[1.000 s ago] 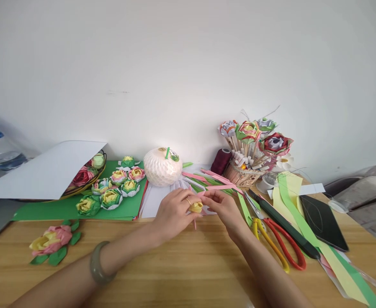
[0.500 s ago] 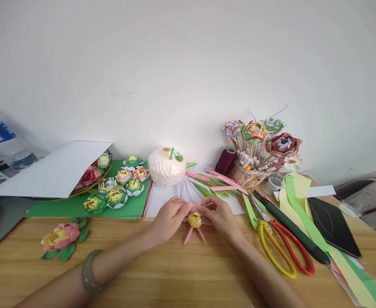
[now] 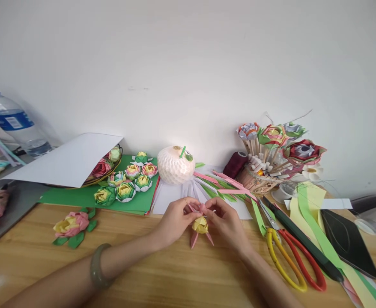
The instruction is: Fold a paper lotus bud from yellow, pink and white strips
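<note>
A small paper flower [image 3: 200,225] with a yellow centre and pink strips is held just above the wooden table, between my hands. My left hand [image 3: 176,221] pinches its far side from the left, thumb against forefinger. From the right, the thumb and fingers of my right hand [image 3: 225,220] close on a pink petal at the top. Two pink strips point down toward me below the yellow centre. My fingers partly cover the far petals. Loose pink and green folded strips [image 3: 228,191] lie on white paper behind my right hand.
Scissors [image 3: 287,256] and a dark-handled cutter [image 3: 306,239] lie at right, near a black tablet-like slab [image 3: 350,241]. Several finished paper flowers [image 3: 125,191] sit on green paper. A white textured lamp-like ball [image 3: 176,164] and a flower basket [image 3: 260,179] stand behind. A finished pink flower [image 3: 70,224] lies left.
The view has shifted slightly, so the table things appear farther right. The yellow centre of the flower now tilts more into view, and my fingers have closed on a pink petal at its top.
</note>
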{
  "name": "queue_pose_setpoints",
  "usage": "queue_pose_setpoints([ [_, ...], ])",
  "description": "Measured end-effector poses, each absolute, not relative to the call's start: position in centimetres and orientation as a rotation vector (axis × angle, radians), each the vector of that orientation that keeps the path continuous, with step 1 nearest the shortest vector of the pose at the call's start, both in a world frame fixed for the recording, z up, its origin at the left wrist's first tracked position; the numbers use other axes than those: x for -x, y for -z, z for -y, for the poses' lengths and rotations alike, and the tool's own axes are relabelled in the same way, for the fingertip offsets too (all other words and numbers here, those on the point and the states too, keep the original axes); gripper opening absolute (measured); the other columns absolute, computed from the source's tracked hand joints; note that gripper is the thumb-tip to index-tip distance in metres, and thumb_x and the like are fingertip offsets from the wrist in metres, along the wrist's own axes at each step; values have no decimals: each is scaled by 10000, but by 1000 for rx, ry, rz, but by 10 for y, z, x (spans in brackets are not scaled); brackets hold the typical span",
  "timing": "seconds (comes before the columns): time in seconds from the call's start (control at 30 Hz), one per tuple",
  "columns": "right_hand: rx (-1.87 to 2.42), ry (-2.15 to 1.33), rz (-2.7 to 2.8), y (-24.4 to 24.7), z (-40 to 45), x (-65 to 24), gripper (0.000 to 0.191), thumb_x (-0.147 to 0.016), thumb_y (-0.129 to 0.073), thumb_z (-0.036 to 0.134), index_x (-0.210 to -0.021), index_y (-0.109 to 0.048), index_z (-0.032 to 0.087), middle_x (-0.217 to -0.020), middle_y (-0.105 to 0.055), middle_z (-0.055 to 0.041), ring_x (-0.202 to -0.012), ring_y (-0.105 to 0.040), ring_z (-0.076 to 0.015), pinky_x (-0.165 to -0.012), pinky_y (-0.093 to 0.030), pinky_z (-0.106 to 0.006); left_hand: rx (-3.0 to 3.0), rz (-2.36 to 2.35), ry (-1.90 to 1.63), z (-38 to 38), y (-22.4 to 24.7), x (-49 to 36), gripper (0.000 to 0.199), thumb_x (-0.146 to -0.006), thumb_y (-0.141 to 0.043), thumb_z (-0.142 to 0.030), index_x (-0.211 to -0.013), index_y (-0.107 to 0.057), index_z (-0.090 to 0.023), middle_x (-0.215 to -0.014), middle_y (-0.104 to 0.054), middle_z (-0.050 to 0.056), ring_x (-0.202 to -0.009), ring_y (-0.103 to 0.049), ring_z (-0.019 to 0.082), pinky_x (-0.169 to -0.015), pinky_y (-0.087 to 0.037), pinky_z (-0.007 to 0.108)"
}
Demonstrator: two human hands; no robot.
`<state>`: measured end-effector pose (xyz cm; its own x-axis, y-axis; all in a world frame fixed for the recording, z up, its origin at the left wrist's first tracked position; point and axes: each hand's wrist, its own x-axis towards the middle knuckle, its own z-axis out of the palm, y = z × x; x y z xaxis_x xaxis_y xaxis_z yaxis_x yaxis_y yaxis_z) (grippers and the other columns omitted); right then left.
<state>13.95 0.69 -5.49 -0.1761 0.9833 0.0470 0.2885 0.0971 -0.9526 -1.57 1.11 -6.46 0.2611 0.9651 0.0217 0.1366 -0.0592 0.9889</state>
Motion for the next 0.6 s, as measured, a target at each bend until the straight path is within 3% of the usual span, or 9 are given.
queue_pose_setpoints([
  [0.37,1195,-1156,1651,50,-6,-141,223,-782,-559,402,-746,-538,184,-718,-561,0,-614,-528,-127,-553,-431,-235,-1371,-1091,-965,-11,62,16,132,-689,-618,-271,-723,-582,-148,-674,-579,2,-656,-537,129,-600,-438,232],
  [0.6,1116,-1077,1746,48,-6,-143,181,-817,-531,349,-736,-520,188,-721,-549,-6,-646,-516,-133,-605,-431,-247,-1386,-1102,-1010,-8,58,15,154,-685,-627,-281,-755,-579,-153,-730,-577,6,-667,-520,124,-600,-436,226],
])
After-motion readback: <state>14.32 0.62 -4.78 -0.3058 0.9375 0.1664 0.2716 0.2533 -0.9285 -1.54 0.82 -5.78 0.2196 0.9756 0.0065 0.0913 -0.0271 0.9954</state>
